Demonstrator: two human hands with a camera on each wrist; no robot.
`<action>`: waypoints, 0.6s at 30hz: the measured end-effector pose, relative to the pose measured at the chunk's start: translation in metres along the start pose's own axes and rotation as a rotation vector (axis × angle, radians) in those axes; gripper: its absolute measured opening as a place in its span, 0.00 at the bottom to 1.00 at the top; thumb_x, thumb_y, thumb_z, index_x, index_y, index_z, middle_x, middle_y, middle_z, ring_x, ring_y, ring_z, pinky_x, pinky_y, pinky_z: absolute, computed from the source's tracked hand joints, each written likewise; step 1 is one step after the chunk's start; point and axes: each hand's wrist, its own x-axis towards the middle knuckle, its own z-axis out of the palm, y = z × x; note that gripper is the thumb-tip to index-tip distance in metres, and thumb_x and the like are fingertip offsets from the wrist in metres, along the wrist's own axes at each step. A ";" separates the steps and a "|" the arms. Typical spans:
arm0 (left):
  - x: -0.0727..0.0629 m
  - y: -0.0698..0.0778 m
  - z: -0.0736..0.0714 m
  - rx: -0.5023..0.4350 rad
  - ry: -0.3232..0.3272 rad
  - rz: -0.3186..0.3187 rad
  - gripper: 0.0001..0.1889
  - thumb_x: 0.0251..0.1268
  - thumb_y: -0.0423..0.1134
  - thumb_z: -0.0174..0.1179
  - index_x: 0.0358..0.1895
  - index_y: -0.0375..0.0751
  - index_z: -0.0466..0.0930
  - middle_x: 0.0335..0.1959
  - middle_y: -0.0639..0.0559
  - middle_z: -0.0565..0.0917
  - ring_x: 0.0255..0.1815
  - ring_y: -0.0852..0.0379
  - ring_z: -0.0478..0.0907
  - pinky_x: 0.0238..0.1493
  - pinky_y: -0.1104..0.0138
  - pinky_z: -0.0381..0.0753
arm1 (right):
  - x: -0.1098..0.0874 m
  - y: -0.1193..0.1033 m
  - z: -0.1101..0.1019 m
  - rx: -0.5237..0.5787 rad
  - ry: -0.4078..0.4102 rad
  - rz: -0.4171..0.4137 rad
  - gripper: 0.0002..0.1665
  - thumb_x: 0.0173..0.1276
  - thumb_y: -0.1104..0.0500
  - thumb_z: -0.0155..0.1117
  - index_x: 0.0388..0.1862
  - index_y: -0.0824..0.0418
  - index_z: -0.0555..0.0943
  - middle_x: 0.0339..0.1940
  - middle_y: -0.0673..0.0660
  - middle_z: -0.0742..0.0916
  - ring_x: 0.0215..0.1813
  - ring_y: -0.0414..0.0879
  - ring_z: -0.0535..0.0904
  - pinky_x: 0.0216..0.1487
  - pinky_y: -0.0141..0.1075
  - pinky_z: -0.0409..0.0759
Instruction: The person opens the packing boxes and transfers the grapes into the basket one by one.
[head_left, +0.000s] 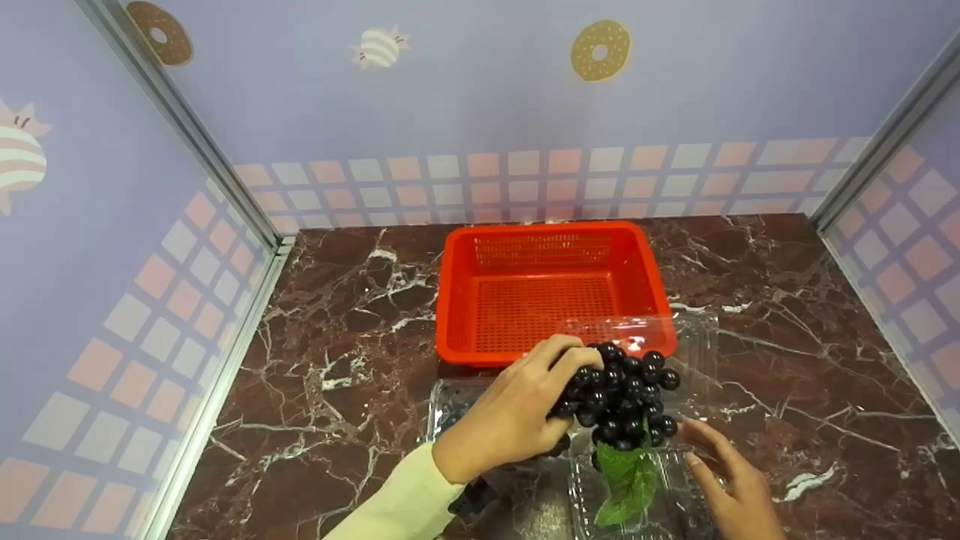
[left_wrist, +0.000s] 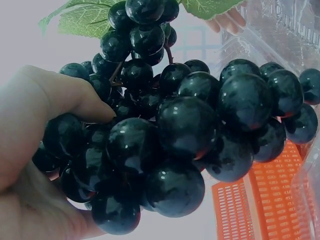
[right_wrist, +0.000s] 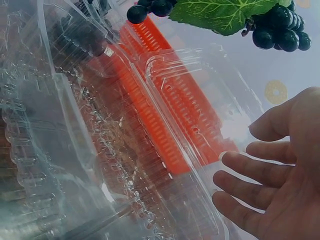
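Observation:
My left hand (head_left: 521, 405) grips a bunch of black grapes (head_left: 626, 397), fingers and thumb curled round its left side. The bunch hangs in the air, and its green leaf (head_left: 628, 480) points toward me. Below lies a clear plastic clamshell box (head_left: 679, 487), its transparent lid (head_left: 701, 349) folded back and overlapping the basket's front right corner. My right hand (head_left: 731, 480) is beside the box's right side, just right of the grapes. In the right wrist view its fingers (right_wrist: 245, 187) are spread and hold nothing, close to the lid.
A red plastic basket (head_left: 444, 300) stands behind the boxes on the dark marbled table (head_left: 337, 405). Left of the clamshell, partly under my left forearm, sits another clear box (head_left: 435, 409) with dark contents. Patterned panels (head_left: 510, 97) enclose the table at the back and sides.

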 end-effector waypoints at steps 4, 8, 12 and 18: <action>0.000 0.000 -0.004 -0.018 0.015 -0.006 0.39 0.38 0.24 0.66 0.60 0.51 0.65 0.59 0.52 0.71 0.58 0.56 0.74 0.58 0.63 0.79 | 0.000 0.000 0.001 0.001 -0.028 0.007 0.26 0.64 0.73 0.60 0.61 0.62 0.76 0.52 0.35 0.82 0.53 0.25 0.78 0.50 0.17 0.75; 0.000 -0.001 -0.008 -0.029 0.034 -0.004 0.39 0.38 0.23 0.65 0.60 0.51 0.65 0.59 0.51 0.71 0.57 0.55 0.75 0.57 0.67 0.79 | 0.000 -0.002 0.001 0.024 -0.055 0.013 0.27 0.65 0.73 0.59 0.62 0.62 0.74 0.54 0.44 0.84 0.54 0.28 0.79 0.50 0.18 0.76; 0.000 -0.001 -0.012 -0.033 0.041 -0.015 0.40 0.38 0.22 0.65 0.60 0.51 0.65 0.60 0.51 0.71 0.59 0.54 0.74 0.57 0.68 0.80 | 0.000 -0.003 0.002 0.048 -0.068 0.008 0.27 0.64 0.74 0.58 0.63 0.62 0.74 0.55 0.58 0.85 0.54 0.28 0.79 0.51 0.18 0.76; 0.000 -0.002 -0.017 -0.033 0.076 -0.006 0.38 0.40 0.22 0.64 0.59 0.50 0.65 0.58 0.51 0.72 0.59 0.55 0.74 0.59 0.67 0.79 | -0.001 -0.003 0.004 0.049 -0.079 0.014 0.27 0.65 0.74 0.58 0.64 0.62 0.73 0.55 0.59 0.85 0.55 0.24 0.77 0.52 0.16 0.75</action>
